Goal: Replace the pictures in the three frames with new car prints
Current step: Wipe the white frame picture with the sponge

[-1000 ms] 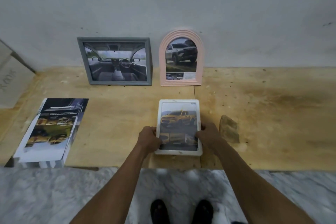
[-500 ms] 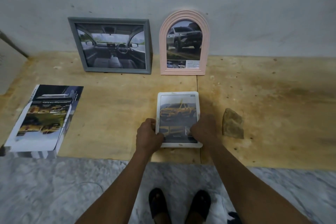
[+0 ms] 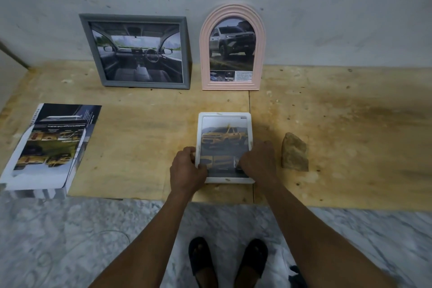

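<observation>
Now we see the white frame lying flat on the plywood worktop, in front of the pink arched frame, and it shows a yellow pickup print behind a dull reflection. Our hands cover its lower corners, so we cannot read the small pictures there. Our left hand grips the lower left edge with curled fingers, and our right hand is curled over the lower right part, holding it.
</observation>
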Available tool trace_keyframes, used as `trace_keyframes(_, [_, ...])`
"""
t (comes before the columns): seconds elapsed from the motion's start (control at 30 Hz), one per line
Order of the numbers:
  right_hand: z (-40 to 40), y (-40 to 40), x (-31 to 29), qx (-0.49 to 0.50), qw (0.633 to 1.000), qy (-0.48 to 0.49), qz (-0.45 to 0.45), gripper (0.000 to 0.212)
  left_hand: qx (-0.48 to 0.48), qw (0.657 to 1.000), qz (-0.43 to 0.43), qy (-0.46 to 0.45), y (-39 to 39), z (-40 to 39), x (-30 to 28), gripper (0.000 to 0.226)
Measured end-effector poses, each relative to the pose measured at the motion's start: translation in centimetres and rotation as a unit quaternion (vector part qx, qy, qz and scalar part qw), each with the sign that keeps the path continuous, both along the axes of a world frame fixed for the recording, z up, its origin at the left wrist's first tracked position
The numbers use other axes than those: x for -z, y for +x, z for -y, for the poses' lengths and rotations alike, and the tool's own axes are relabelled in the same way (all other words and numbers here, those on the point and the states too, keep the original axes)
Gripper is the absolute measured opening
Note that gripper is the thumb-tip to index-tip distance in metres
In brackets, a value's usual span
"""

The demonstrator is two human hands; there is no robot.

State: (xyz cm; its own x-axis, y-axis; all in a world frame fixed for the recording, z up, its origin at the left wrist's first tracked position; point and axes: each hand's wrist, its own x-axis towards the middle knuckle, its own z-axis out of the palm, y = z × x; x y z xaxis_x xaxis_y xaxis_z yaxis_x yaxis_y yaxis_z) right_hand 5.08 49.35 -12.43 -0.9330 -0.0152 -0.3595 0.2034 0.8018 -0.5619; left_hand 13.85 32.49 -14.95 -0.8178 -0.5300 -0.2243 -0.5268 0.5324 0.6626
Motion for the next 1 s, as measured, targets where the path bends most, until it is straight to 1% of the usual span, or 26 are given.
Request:
trace_keyframes(0.03, [-0.4, 0.1, -0.3, 0.001, 0.999, 0.014, -0.032, 0.027, 0.004, 1.000, -0.002, -0.024, 0.2, -0.1, 0.3, 0.040])
trace_keyframes(0.07, [-0.9, 0.1, -0.5, 0.007, 0.997, 0.040, -0.063, 0.027, 0.005, 0.999, -0.002, -0.053, 0.4, -0.2, 0.5, 0.038])
trace_keyframes(0.17, [-3.5, -0.4, -1.0, 0.059, 0.977, 0.168, -0.119, 0.038, 0.002, 0.991, -0.016, -0.136, 1.2, -0.5, 1.0, 0.036])
trace_keyframes(0.23, [-5.7, -0.6, -0.3, 0.054, 0.962, 0.236, -0.130, 0.038, 0.001, 0.988, -0.033, -0.151, 1.9, -0.5, 1.7, 0.045])
trace_keyframes(0.27, [-6.6, -0.6, 0.2, 0.049, 0.962, 0.239, -0.123, 0.037, 0.000, 0.987, -0.038, -0.156, 2.2, -0.5, 2.1, 0.048])
trace_keyframes(0.33, [-7.9, -0.4, 1.3, 0.038, 0.972, 0.208, -0.106, 0.038, 0.007, 0.985, -0.040, -0.168, 2.7, -0.5, 2.9, 0.052])
trace_keyframes(0.4, [-8.7, 0.0, 2.3, 0.024, 0.977, 0.171, -0.126, 0.042, 0.015, 0.984, -0.033, -0.173, 2.9, -0.7, 3.4, 0.055])
trace_keyframes(0.53, [-9.5, -0.3, 3.1, 0.031, 0.977, 0.090, -0.192, 0.049, 0.011, 0.983, -0.015, -0.183, 3.0, -1.2, 3.6, 0.060])
trace_keyframes(0.63, [-8.3, -0.6, 2.3, 0.000, 0.956, 0.037, -0.290, 0.045, 0.008, 0.980, 0.001, -0.196, 3.0, -1.2, 3.8, 0.059])
trace_keyframes(0.7, [-5.7, -0.4, 1.4, -0.054, 0.941, -0.026, -0.333, 0.047, 0.007, 0.979, 0.011, -0.202, 3.0, -1.2, 3.9, 0.057])
trace_keyframes(0.77, [-2.4, 0.0, 1.1, -0.142, 0.921, -0.076, -0.355, 0.040, 0.008, 0.979, 0.021, -0.205, 2.9, -1.2, 4.0, 0.057])
trace_keyframes(0.8, [-0.7, 0.3, 1.2, -0.189, 0.910, -0.086, -0.359, 0.035, 0.009, 0.978, 0.027, -0.207, 2.9, -1.3, 4.0, 0.057])
trace_keyframes(0.87, [2.2, 0.8, 2.1, -0.272, 0.890, -0.080, -0.357, 0.031, 0.009, 0.975, 0.035, -0.218, 2.8, -1.3, 4.1, 0.057])
trace_keyframes(1.0, [5.8, 1.2, 4.2, -0.390, 0.858, -0.056, -0.329, 0.033, 0.018, 0.971, 0.030, -0.239, 2.8, -1.2, 4.6, 0.059])
